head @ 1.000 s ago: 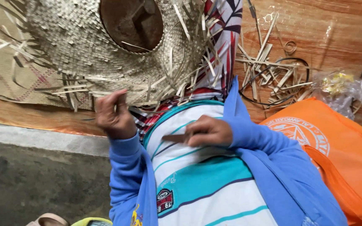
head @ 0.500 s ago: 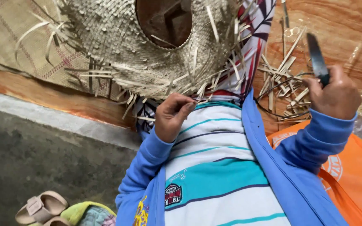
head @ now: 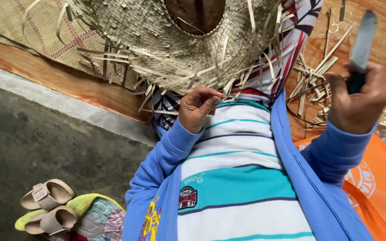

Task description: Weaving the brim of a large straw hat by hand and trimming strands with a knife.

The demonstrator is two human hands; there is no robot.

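The left hand (head: pixel 198 108) pinches the loose ends of flat straw strips at the near edge of a half-woven hat (head: pixel 179 40), thumb pressed against curled fingers, apparently to keep the strands from slipping out of the weave. The right hand (head: pixel 357 103) is raised off to the side, closed in a fist around the dark handle of a knife (head: pixel 362 42); the narrow blade points up and away from the body, blurred, so its edge cannot be made out.

The hat rests on the person's lap, crown hole facing up, its tight plaited brim ending in a fringe of stiff, pale, ribbon-like strips that stick out in every direction. Under the right hand, cut straw scraps (head: pixel 313 85) lie scattered on a polished wooden floor (head: pixel 90 91). A woven mat (head: pixel 32 27) with faint red lines lies behind the hat. An orange bag (head: pixel 380 187) sits at the right, and beige sandals (head: pixel 45 205) stand on a quilted cloth (head: pixel 97 218) on the lower concrete floor.
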